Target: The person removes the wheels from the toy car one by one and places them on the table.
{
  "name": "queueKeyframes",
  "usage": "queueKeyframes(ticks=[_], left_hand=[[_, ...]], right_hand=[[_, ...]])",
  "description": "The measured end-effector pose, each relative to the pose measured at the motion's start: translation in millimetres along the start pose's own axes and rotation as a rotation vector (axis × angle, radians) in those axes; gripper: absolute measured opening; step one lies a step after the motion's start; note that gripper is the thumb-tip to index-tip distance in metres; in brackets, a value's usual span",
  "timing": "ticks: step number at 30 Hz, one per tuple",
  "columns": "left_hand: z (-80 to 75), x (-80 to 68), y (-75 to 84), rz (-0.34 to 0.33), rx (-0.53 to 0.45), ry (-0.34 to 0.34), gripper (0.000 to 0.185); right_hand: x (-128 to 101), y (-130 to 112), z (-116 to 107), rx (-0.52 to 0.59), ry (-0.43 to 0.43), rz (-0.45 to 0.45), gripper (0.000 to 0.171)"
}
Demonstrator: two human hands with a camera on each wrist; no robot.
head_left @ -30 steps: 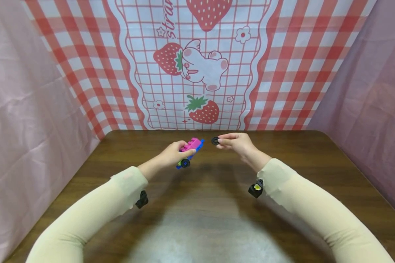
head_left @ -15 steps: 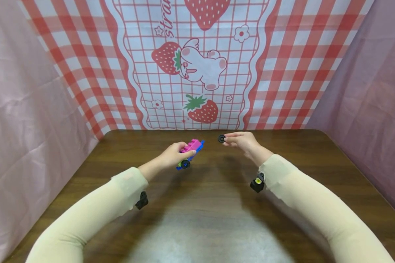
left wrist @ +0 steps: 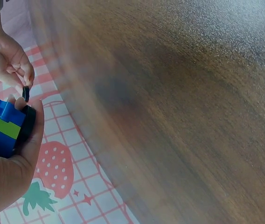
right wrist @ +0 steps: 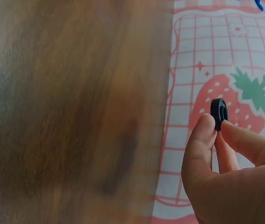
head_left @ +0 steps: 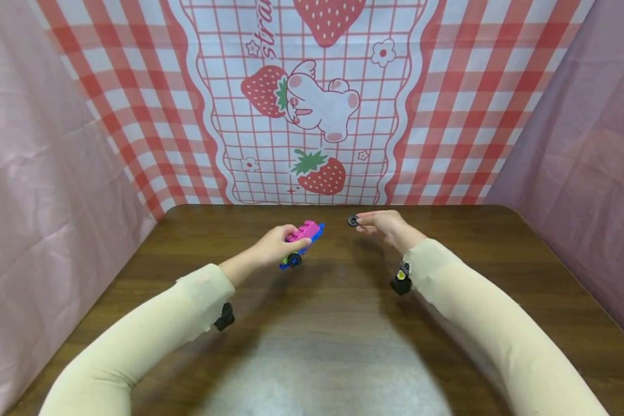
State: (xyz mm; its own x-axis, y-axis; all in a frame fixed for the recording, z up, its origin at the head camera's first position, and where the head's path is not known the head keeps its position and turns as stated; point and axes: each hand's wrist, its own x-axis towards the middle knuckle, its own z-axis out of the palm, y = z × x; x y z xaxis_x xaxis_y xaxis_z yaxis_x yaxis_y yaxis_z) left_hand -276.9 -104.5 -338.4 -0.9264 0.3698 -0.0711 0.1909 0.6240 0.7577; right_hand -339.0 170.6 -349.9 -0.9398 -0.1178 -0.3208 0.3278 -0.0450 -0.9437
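In the head view my left hand (head_left: 275, 244) grips a toy car (head_left: 307, 231) built of pink, blue and green blocks, above the table. A black wheel (head_left: 294, 260) shows on the car's near side. The left wrist view shows its blue and lime-green blocks (left wrist: 2, 123) and a black wheel (left wrist: 27, 122) beside my fingers. To the right, my right hand (head_left: 390, 225) pinches a loose black toy wheel (head_left: 353, 221) between thumb and fingertips. That wheel (right wrist: 219, 114) stands edge-on in the right wrist view, apart from the car.
Below both hands lies a brown wooden table (head_left: 312, 323). A red and white strawberry-print cloth (head_left: 312, 104) hangs at its far edge. Pink curtains (head_left: 57, 173) close off the sides. Small black wrist cameras (head_left: 401, 279) sit at both cuffs.
My right hand has drawn a little to the right with the loose wheel, away from the car, and the wheel has tilted flatter. The left hand and car have hardly moved.
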Motion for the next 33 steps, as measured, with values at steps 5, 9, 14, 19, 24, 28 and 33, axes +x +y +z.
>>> queueKeyframes(ticks=[5,9,14,19,24,28,33], left_hand=[[1.5,0.7,0.5,0.009,0.009,0.008,0.039],[1.8,0.7,0.6,0.009,0.007,0.011,0.038],[1.7,-0.2,0.6,0.005,0.005,0.007,0.038],[1.8,0.6,-0.1,0.001,0.002,0.005,0.038],[2.6,1.5,0.5,0.002,-0.006,-0.001,0.038],[2.6,0.3,2.2,-0.001,-0.018,-0.007,0.037],[2.5,0.5,2.3,-0.006,-0.021,-0.012,0.038]], right_hand=[[6,4,-3,0.027,0.016,0.025,0.046],[8,7,-5,0.028,0.050,0.044,0.046],[29,19,-12,0.005,0.116,0.041,0.044],[92,49,-44,0.113,0.037,0.039,0.027],[83,42,-38,0.016,0.137,0.075,0.034],[39,21,-20,-0.003,0.159,0.105,0.042],[29,16,-16,-0.003,0.158,0.130,0.043]])
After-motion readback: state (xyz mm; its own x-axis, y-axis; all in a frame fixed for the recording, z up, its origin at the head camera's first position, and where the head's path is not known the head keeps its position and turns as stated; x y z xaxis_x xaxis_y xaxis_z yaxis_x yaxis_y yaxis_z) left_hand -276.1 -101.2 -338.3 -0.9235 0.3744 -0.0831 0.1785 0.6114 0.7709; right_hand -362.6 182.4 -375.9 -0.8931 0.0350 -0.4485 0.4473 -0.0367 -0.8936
